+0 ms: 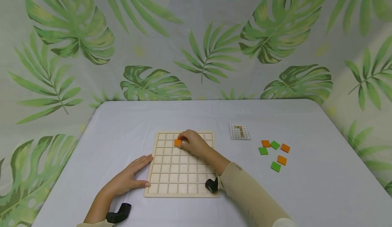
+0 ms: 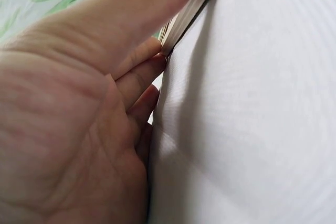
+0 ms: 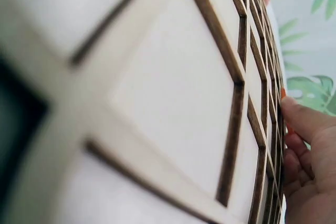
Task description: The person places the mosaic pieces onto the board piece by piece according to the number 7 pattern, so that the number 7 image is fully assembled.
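Observation:
A pale wooden board (image 1: 179,196) with a grid of square recesses lies on the table. My right hand (image 1: 193,143) reaches across it and pinches an orange square tile (image 1: 178,142) between thumb and fingers. The tile is over the second row from the far edge, third column from the left. In the right wrist view the tile (image 3: 283,94) is mostly hidden by the thumb and the low viewing angle. My left hand (image 1: 127,176) rests at the board's left edge, thumb and fingers spread and touching the rim. The left wrist view shows those fingers (image 2: 139,77) against the board's side.
Right of the board lie several loose tiles, some orange like this one (image 1: 282,160), some green like this one (image 1: 275,166). A small gridded pattern card (image 1: 240,131) with a coloured figure sits beyond the board's right side. A white cloth (image 1: 122,125) covers the table; leaf-print fabric hangs behind.

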A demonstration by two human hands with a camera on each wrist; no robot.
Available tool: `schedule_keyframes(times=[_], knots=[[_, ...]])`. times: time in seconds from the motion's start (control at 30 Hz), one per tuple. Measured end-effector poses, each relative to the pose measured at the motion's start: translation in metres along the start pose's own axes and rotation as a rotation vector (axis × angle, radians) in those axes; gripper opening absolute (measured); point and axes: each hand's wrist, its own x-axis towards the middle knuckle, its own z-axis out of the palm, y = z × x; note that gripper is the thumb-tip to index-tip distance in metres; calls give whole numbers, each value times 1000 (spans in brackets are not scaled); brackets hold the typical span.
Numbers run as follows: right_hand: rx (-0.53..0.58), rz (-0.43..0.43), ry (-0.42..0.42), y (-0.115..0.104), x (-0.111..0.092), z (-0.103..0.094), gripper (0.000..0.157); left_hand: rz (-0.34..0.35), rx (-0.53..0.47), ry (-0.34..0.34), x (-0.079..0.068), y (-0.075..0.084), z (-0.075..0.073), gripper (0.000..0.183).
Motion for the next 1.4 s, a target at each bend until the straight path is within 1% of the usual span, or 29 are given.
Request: schedule_keyframes(times=[0.27, 0.37, 0.47, 0.53, 0.63, 0.7, 0.77, 0.87, 0.93, 1.1, 1.33, 1.4], knots=[[-43, -24, -29, 1, 1, 1, 28, 7, 8, 4, -1, 0, -1, 90], [-41, -11, -50, 0, 1, 1, 32, 8, 8, 9, -1, 0, -1, 90], [-36, 16, -72, -3, -1, -2, 39, 4, 5, 12, -1, 0, -1, 89], [-11, 30, -81, -5, -3, -6, 46, 6, 5, 9, 0, 0, 0, 89], [55, 25, -84, -8, -6, -14, 56, 8, 4, 6, 0, 0, 0, 88], [112, 10, -81, -8, -9, -21, 59, 10, -1, 4, 0, 0, 0, 88], [142, -5, -71, -7, -14, -29, 61, 6, -5, 3, 0, 0, 1, 88], [161, -6, -30, -7, -24, -44, 62, 2, -9, 2, 0, -1, 1, 88], [149, -17, 3, -4, -32, -55, 64, -3, -11, 2, 0, 0, 1, 89], [112, -65, 100, 14, -60, -83, 67, -3, -16, 1, 0, 0, 1, 89], [46, 24, 226, 46, -110, -115, 70, -11, -6, 8, 0, -1, 1, 91], [26, 43, 249, 55, -124, -122, 70, -8, -2, 9, 0, -2, 1, 91]])
